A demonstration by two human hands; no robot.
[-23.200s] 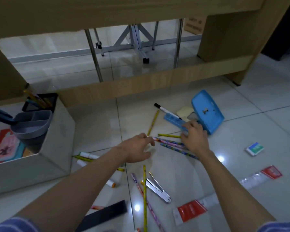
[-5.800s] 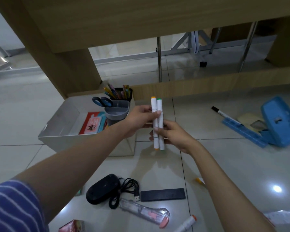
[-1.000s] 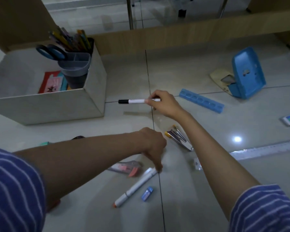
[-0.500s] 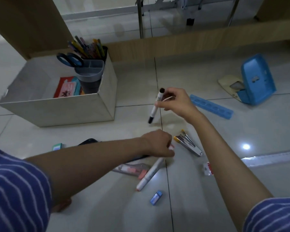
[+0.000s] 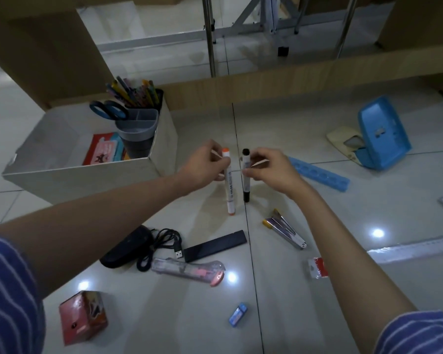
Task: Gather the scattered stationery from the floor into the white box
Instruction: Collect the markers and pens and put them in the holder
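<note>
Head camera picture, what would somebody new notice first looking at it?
Two markers held upright side by side mid-frame: the left hand pinches the orange-capped marker, the right hand the black-capped marker. To the left stands the white box with a pen holder and scissors inside. A bright blue hole punch sits far right on the floor.

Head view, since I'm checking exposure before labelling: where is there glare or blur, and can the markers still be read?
Head view: dim overall; lamp glare spots on the floor tiles, one beside the pink utility knife; wide-angle bend at the edges; sleeves blurred; the orange-capped marker in the left hand shows "COLOR"; the black marker's print is illegible.
</note>
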